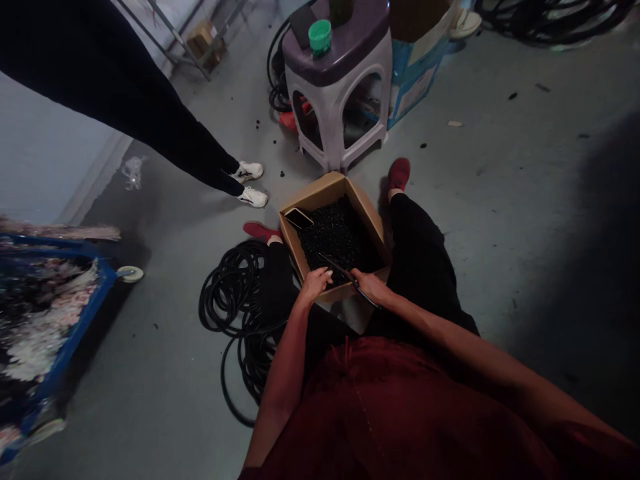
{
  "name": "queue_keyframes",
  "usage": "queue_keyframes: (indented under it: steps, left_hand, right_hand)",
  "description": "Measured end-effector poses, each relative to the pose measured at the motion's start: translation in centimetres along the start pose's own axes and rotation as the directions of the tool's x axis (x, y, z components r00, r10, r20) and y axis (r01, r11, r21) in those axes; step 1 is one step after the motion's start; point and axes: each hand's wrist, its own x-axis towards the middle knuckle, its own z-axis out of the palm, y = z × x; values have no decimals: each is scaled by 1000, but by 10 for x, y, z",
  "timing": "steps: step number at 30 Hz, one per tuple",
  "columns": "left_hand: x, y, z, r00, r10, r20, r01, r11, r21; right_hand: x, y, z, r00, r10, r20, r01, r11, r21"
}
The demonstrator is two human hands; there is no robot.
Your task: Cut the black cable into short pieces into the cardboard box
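Observation:
A cardboard box (334,212) sits on the floor between my legs, filled with small black rubber pieces (337,233). A smartphone (299,218) lies on the pile at the box's left corner. My right hand (370,287) is shut around a long, slim black tool (345,275), possibly scissors, that slants over the box towards the upper left. My left hand (315,283) is over the near rim, with fingers curled. Whether it holds something is hidden.
A coil of black rubber hose (240,313) lies at my left. Ahead stands a purple-and-white plastic stool (335,87). A co-worker's black-clad leg (195,147) ends in white sneakers (253,187). A blue cart (65,313) holding pale scraps stands at far left.

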Motion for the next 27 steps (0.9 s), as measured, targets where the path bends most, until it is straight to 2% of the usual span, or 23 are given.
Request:
queue_keyframes:
  steps: [13,21,27]
  left_hand:
    - [-5,-2,-1,999,-31,16,32,999,-21]
    - [-7,-4,0,997,-50,53,54,996,-68]
    - [-13,-1,-2,999,-39,8,40,988,-148]
  right_hand:
    - [-3,-2,5,999,26,24,-25,999,-40]
    - [-1,9,17,999,51,9,-51,999,-17]
    - [2,18,22,998,59,-38,-57,998,36]
